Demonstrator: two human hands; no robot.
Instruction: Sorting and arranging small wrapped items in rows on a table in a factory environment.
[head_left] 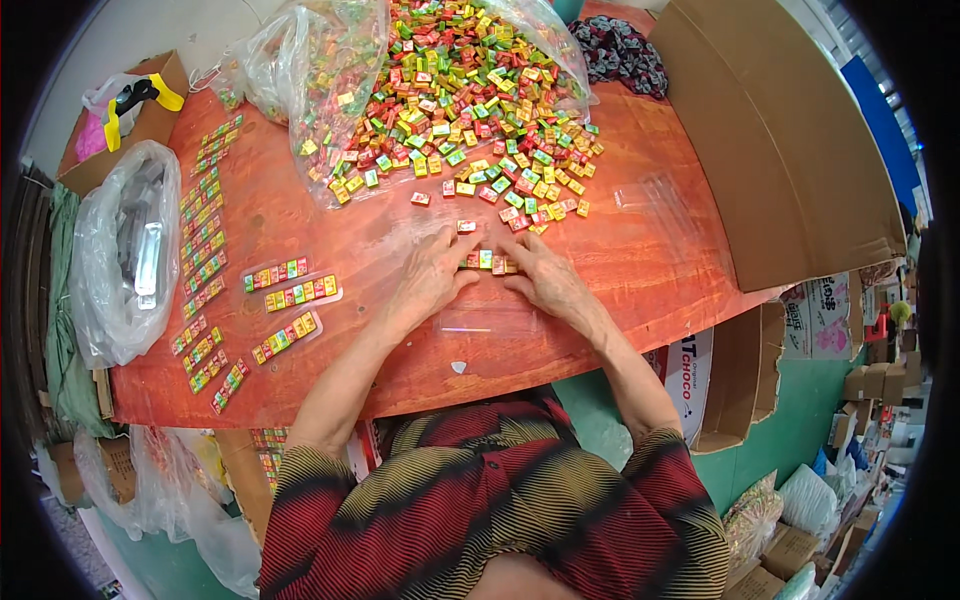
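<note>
Past your striped red-black-yellow shirt [490, 480], near the front edge of the red wooden table [650, 275], your left hand [432, 272] and right hand [550, 278], fingers apart, are bracketing, apparently aligning small multicoloured boxes [487, 261], probably needing even squeezing next.

About the red table [640, 270], the heap of small boxes [450, 110] at its far side is cropped above, the short row [486, 260] on it is partly hidden by the left hand [432, 272] and right hand [546, 276], and packages [885, 383] beyond its right side are too small to identify.
</note>
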